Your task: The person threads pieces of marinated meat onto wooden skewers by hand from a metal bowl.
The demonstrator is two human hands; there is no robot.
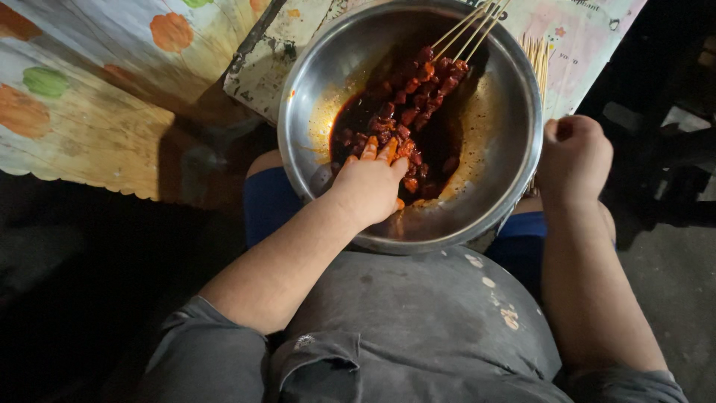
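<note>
- The steel bowl [514, 112] sat at the centre top of the frame, resting on the person's lap and against the bench [82, 127] with its patterned cover.
- The left hand [371, 186] reached into the bowl, its sauce-stained fingers [371, 148] spread narrowly over the marinated meat cubes [388, 127]; whether they gripped a piece could not be told.
- Loaded skewers [436, 78] lay across the bowl toward the upper right, bare stick ends poking past the rim.
- The right hand [574, 153] was curled into a loose fist just outside the right rim, near a bundle of bare sticks [538, 63]; what it held could not be told.
- The cubes looked soft, wet and slippery with dark red sauce, so a pinch from the sides would likely serve best; the skewers seemed light and stiff, best taken by their clean ends.
</note>
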